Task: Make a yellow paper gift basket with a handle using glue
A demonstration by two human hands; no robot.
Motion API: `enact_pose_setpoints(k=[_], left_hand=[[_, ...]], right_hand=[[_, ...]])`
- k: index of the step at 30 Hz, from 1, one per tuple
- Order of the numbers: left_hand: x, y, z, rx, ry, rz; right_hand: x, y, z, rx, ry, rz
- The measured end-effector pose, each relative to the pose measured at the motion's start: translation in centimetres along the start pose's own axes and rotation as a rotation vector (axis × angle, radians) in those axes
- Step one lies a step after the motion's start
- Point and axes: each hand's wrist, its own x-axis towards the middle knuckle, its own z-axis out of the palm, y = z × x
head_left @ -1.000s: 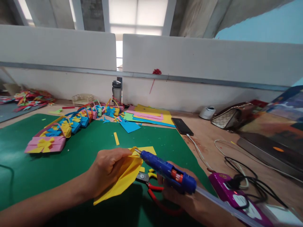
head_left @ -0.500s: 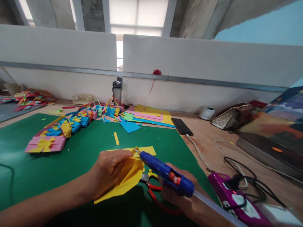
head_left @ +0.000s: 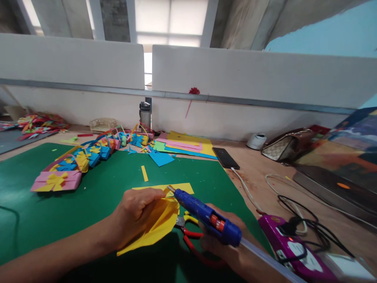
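Observation:
My left hand [head_left: 134,214] is closed around a folded piece of yellow paper [head_left: 159,222], held up above the green mat [head_left: 112,173]. In my right hand [head_left: 219,239] is a blue glue gun [head_left: 206,214], with a clear glue stick [head_left: 265,259] coming out of its back end. The gun's metal nozzle points left and meets the paper's upper edge beside my left fingertips. Below the gun lie scissors [head_left: 191,243] with red and yellow handles, partly hidden by my right hand. Behind the paper, a flat yellow sheet [head_left: 182,188] rests on the mat.
Small paper baskets with bows [head_left: 57,181] line the left of the mat. Coloured paper sheets [head_left: 188,145] lie at the back, near a bottle [head_left: 145,117]. On the right are a phone [head_left: 226,158], a purple power strip [head_left: 294,247], tangled cables [head_left: 312,224] and a handbag [head_left: 288,145].
Hardly anything differs. The glue gun and the yellow paper stay in the same place, with the nozzle still at the paper's upper edge. The view has shifted very slightly.

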Motion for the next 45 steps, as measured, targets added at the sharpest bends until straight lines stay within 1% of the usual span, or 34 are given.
enact_pose_setpoints(k=[9,14,19,25,30,32,33,36,38,40,45], left_hand=[[-0.2,-0.3,0.0,-0.033,-0.007,0.038],[-0.2,-0.3,0.0,-0.012,0.017,0.051],[-0.3,-0.4,0.0,-0.023,-0.002,0.043],[-0.5,-0.7,0.3,-0.027,0.034,0.118],[-0.5,-0.9,0.1,-0.014,0.011,0.162],[-0.3,-1.1,-0.3,0.042,-0.003,0.219],[-0.2,-1.2,-0.6,0.095,-0.009,0.271],[0.1,-1.8,-1.4,0.303,-0.045,0.486],[0.2,-2.2,-2.0,0.42,-0.066,0.604],[0.2,-2.4,-2.3,0.486,-0.078,0.671],[0.2,-2.3,-2.4,0.537,-0.066,0.749]], right_hand=[[0.1,-0.1,0.3,0.076,-0.043,0.025],[-0.1,-0.4,0.0,0.058,-0.006,0.048],[0.0,-0.3,0.1,0.056,-0.02,0.025],[-0.1,-0.4,0.1,0.015,-0.012,0.023],[-0.1,-0.7,-0.2,0.003,0.02,0.001],[-0.2,-0.6,-0.2,0.02,0.067,0.014],[-0.4,-0.5,-0.2,0.04,0.101,0.032],[-1.0,0.0,-0.1,0.126,0.238,0.126],[-1.3,0.0,0.0,0.166,0.284,0.174],[-1.4,-0.3,-0.1,0.171,0.26,0.189],[-1.0,-1.8,-0.5,0.158,0.091,0.149]])
